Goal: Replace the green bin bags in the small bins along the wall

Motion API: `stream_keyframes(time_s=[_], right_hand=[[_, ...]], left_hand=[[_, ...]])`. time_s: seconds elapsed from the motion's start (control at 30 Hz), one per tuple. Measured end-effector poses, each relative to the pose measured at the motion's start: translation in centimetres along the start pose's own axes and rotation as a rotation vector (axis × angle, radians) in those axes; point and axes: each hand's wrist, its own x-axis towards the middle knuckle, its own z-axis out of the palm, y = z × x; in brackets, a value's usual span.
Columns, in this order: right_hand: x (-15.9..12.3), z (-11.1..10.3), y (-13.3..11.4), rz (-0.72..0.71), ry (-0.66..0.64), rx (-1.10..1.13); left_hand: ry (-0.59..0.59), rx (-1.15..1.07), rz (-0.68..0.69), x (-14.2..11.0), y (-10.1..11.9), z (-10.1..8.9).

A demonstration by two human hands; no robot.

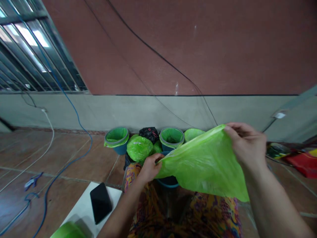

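Note:
A bright green plastic bag [205, 165] is stretched sideways between my two hands. My left hand [150, 168] pinches its left end, and my right hand [247, 140] grips the upper right corner between thumb and fingers. The bag hangs down from its taut top edge over my patterned trousers [215, 211]. Partly hidden behind it, a blue bucket [170, 184] stands between my knees. Beyond my hands, a lined bucket [172, 137] and another lined bucket [117, 138] stand against the wall, with a crumpled green bag [140, 148] between them.
A black phone [100, 202] lies on a white surface [83, 201] at lower left, beside a green item [69, 230]. A blue cable [74, 107] runs across the tiled floor near purple-handled clippers [33, 181]. A black bag [149, 134] sits by the wall. Red packaging [303, 162] lies at right.

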Motion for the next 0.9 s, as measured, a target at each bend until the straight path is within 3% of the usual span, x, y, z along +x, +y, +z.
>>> stream_keyframes(time_s=[0.13, 0.23, 0.4, 0.5, 0.6, 0.67, 0.73, 0.8, 0.9], right_hand=[[1.9, -2.1, 0.8, -0.043, 0.196, 0.05], [2.8, -3.2, 1.4, -0.043, 0.327, 0.128], [3.0, -3.9, 2.4, -0.06, 0.422, 0.18], [2.7, -3.8, 3.4, -0.033, 0.434, 0.171], [2.7, -3.8, 4.3, 0.018, 0.447, 0.204], [2.8, -3.8, 4.8, 0.082, 0.476, 0.255], [3.0, -3.9, 5.2, 0.172, 0.519, 0.3], [3.3, -4.0, 5.7, 0.266, 0.542, 0.327], [3.8, -3.9, 6.9, 0.305, 0.506, 0.338]], left_hand=[[-0.014, 0.097, -0.048, -0.8, -1.6, -1.3], [0.051, 0.205, -0.06, -1.2, -2.4, -2.2], [0.361, 0.172, -0.057, -1.4, -3.3, -2.7], [0.592, -0.02, -0.158, -1.1, -3.4, -2.6], [0.681, -0.308, -0.186, -1.0, -2.5, -2.7], [0.661, -0.503, -0.132, -1.4, -1.3, -3.3], [0.55, -0.68, -0.077, -2.1, 0.2, -4.2], [0.32, -0.8, -0.055, -2.9, 2.0, -5.5], [0.021, -0.784, -0.021, -4.0, 4.9, -7.4]])
